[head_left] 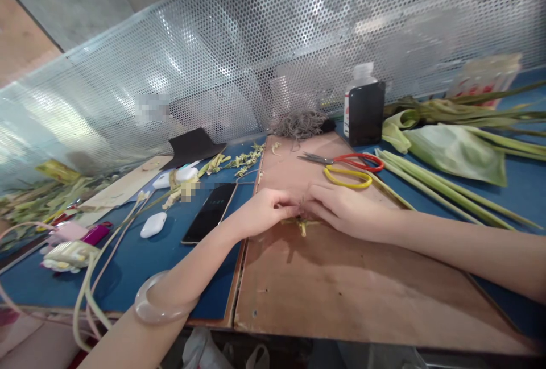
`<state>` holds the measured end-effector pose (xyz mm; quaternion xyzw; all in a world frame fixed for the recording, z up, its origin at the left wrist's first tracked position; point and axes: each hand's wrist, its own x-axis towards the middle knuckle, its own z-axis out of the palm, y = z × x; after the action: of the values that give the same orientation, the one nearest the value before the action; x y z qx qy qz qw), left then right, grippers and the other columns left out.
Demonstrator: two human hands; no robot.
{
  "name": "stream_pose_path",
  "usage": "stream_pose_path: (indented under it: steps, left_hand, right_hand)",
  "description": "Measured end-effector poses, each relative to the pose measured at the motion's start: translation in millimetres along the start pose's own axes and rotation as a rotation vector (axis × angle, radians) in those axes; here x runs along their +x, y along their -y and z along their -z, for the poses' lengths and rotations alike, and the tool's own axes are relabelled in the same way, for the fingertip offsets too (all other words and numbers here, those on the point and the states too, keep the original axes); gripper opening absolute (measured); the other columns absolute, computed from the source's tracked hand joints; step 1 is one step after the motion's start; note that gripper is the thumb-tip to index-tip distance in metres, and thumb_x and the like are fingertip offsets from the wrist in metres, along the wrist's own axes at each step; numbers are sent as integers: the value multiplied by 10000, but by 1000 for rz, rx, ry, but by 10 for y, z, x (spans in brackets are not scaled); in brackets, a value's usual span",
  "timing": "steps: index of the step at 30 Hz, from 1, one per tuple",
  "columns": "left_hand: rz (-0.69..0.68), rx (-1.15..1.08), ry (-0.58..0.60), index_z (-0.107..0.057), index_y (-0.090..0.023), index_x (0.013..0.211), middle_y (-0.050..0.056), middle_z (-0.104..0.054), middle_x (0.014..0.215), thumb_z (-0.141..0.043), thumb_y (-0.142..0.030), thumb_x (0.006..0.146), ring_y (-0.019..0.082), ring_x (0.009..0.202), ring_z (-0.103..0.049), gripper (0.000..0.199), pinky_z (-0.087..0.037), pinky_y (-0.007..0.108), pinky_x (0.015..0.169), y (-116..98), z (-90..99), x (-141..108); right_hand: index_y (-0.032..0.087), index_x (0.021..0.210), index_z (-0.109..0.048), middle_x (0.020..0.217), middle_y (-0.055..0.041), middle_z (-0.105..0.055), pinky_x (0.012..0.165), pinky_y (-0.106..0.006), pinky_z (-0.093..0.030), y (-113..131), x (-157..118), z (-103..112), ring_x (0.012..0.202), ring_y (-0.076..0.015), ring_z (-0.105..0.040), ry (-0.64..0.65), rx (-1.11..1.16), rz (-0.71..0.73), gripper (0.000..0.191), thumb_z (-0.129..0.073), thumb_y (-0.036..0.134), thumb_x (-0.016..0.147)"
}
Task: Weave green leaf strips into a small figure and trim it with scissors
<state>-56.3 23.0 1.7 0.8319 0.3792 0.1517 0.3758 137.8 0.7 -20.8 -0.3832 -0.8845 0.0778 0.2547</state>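
On my feed, a flat brown wooden tabletop (333, 301) spreads beneath the steel scissors with red and yellow loop handles (336, 159). Right of the scissors lie long pale-green plant stalks (439, 184). On the scissors' near side, my left hand (271, 210) and right hand (343, 207) narrow to a pinch on a small yellow-green plant strip (303, 228); their fingertips hide the exact grip. I'd press lightly, anchoring with one hand while the other works, since such fibre may split.
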Motion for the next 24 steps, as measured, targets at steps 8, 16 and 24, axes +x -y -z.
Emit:
stream_pose_path:
  steps: [8,16,24]
  left_hand:
    - [24,59,33,-666,-159,987,56,-693,974,-539,-350,823,180,889,-616,282,-451,295,805,-70,18,-36]
    - [78,45,-31,-663,-162,894,36,-696,856,-637,-351,736,155,752,-614,248,-452,257,668,-71,-48,-14]
    - [24,94,-48,-679,-172,886,12,-691,819,-612,-314,761,134,727,-590,200,-419,230,633,-82,-53,-13]
  right_hand:
    - [160,727,-564,692,-10,-586,547,-231,-330,-53,12,-44,610,-114,-497,-17,158,3,212,-436,210,889]
    - [159,726,-595,667,-7,-606,529,-228,-309,-70,47,-124,578,-103,-495,-68,167,10,274,-425,281,903]
    - [159,764,-616,743,-28,-649,563,-229,-332,-36,36,-149,637,-118,-547,-71,132,16,285,-407,281,915]
